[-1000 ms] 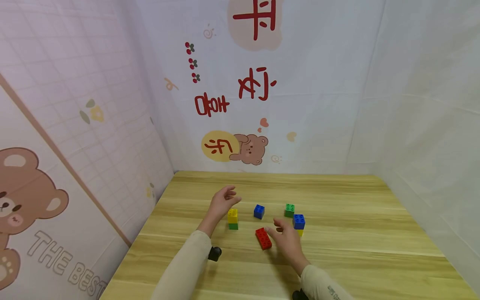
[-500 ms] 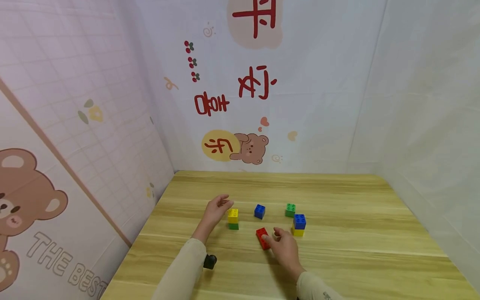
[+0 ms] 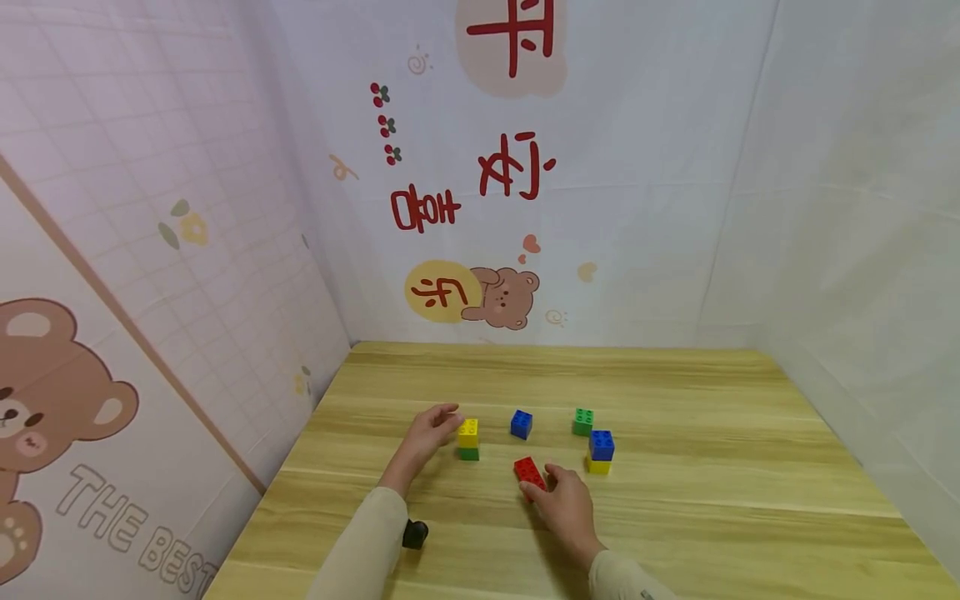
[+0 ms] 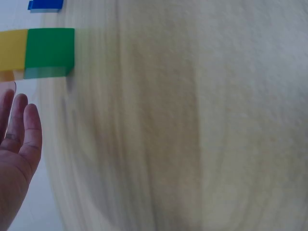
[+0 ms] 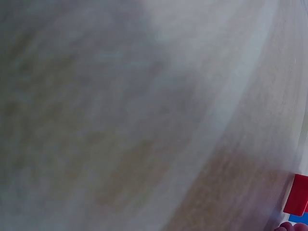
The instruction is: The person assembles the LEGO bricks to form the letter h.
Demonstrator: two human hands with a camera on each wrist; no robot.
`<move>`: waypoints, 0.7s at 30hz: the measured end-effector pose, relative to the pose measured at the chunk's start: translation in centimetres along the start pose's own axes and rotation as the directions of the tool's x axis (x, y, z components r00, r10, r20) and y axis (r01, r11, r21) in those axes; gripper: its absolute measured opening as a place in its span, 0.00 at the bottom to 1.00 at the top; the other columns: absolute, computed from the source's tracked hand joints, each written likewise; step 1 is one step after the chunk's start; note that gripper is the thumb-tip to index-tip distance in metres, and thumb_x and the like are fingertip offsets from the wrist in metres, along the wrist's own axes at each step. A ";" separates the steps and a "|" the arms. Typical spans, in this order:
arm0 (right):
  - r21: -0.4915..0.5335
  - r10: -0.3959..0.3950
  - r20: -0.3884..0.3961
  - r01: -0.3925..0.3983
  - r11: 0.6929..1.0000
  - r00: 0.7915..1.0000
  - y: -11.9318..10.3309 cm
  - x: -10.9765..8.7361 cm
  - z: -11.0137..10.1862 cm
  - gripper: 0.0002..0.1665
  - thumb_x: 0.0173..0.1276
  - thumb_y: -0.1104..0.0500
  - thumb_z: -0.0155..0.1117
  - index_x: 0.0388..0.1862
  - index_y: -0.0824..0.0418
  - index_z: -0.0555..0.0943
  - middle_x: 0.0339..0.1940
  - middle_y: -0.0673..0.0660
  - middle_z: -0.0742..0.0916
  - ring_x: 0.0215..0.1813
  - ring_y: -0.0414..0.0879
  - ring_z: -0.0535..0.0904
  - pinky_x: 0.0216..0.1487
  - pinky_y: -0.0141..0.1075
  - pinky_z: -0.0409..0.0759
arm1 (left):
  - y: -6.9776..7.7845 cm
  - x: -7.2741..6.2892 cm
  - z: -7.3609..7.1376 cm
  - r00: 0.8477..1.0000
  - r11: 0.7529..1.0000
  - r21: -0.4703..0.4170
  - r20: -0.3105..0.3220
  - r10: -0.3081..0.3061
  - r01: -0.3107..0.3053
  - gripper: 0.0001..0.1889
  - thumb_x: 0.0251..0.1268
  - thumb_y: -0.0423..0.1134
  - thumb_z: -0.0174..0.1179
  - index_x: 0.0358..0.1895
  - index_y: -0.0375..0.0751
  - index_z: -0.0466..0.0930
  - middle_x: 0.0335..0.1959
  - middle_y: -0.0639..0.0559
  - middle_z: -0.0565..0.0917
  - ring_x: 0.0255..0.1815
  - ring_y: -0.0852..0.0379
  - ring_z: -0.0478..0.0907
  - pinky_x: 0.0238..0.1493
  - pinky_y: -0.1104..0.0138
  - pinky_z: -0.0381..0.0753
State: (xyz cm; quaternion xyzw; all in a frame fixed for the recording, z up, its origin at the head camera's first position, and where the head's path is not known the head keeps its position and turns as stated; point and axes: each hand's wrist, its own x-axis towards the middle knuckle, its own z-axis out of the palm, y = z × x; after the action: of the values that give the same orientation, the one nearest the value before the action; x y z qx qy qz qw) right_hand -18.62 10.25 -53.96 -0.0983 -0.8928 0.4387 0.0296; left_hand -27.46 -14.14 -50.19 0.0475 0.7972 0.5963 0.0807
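In the head view, my left hand (image 3: 425, 438) is beside a stack of a yellow brick (image 3: 468, 432) on a green brick (image 3: 468, 454). Its thumb is near the yellow brick; the left wrist view shows loosely bent fingers (image 4: 32, 130) below the stack. My right hand (image 3: 564, 506) is at the near end of a red brick (image 3: 528, 472) lying on the table. Its thumb overlaps the brick's lower part and the other fingers are on the right side, with a gap showing. Only fingertips (image 5: 287, 226) and part of the red brick (image 5: 298, 195) appear in the right wrist view.
A single blue brick (image 3: 521, 424) stands behind the red one. To the right are a green brick (image 3: 583, 422) and a blue brick (image 3: 602, 444) stacked on a yellow brick (image 3: 598, 467). White printed cloth (image 3: 637, 208) surrounds the wooden table (image 3: 712, 517).
My left hand has come down and toward me, beside the yellow-green stack. My right hand has lowered toward me, its thumb now over the red brick's near end. The bricks stay put.
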 end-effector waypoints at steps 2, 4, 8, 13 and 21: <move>-0.013 0.004 0.006 -0.004 1.000 1.000 0.0 0.0 0.1 0.36 0.58 0.51 0.78 0.57 0.74 0.79 0.43 0.63 0.83 0.44 0.55 0.78 0.52 0.52 0.78 | 0.1 -0.4 -0.1 1.000 1.000 0.000 0.011 -0.005 0.005 0.26 0.74 0.46 0.57 0.68 0.35 0.70 0.60 0.40 0.78 0.59 0.43 0.76 0.56 0.50 0.77; -0.022 0.003 0.011 -0.002 1.000 1.000 0.1 0.0 0.2 0.36 0.57 0.52 0.78 0.57 0.74 0.79 0.42 0.61 0.83 0.42 0.53 0.77 0.50 0.50 0.78 | -0.1 -0.6 -0.2 1.000 1.000 0.009 0.021 -0.011 0.011 0.27 0.73 0.46 0.59 0.69 0.36 0.71 0.60 0.41 0.78 0.59 0.44 0.76 0.56 0.49 0.76; -0.051 -0.022 0.018 0.023 0.998 1.000 0.3 0.1 0.4 0.37 0.54 0.52 0.81 0.56 0.74 0.80 0.40 0.60 0.82 0.40 0.51 0.75 0.45 0.46 0.76 | -0.3 -0.7 -0.3 0.998 1.000 0.012 0.055 -0.028 0.027 0.30 0.71 0.50 0.61 0.69 0.38 0.70 0.62 0.42 0.77 0.60 0.44 0.74 0.58 0.49 0.76; -0.078 -0.034 0.031 0.036 0.996 0.999 0.5 0.2 0.7 0.36 0.53 0.53 0.81 0.56 0.73 0.80 0.41 0.60 0.81 0.40 0.50 0.73 0.42 0.43 0.73 | -1.2 -0.4 -0.4 0.996 0.999 0.012 0.078 -0.033 0.032 0.32 0.68 0.52 0.63 0.70 0.40 0.70 0.63 0.41 0.75 0.61 0.45 0.74 0.57 0.49 0.76; -0.091 -0.078 0.028 0.080 0.993 0.997 0.6 0.1 0.6 0.30 0.54 0.55 0.80 0.51 0.71 0.83 0.37 0.57 0.81 0.38 0.48 0.73 0.40 0.41 0.71 | -1.6 -0.4 -0.4 0.994 1.000 0.021 0.108 -0.003 0.000 0.33 0.67 0.49 0.65 0.70 0.35 0.69 0.62 0.40 0.75 0.57 0.45 0.74 0.54 0.49 0.77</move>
State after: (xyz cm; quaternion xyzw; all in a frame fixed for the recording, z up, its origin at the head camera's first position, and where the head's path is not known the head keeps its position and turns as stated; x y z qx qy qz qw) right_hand -18.73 10.16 -54.78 -0.0588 -0.9154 0.3969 0.0317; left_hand -27.13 -14.99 -51.60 0.0800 0.7978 0.5846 0.1238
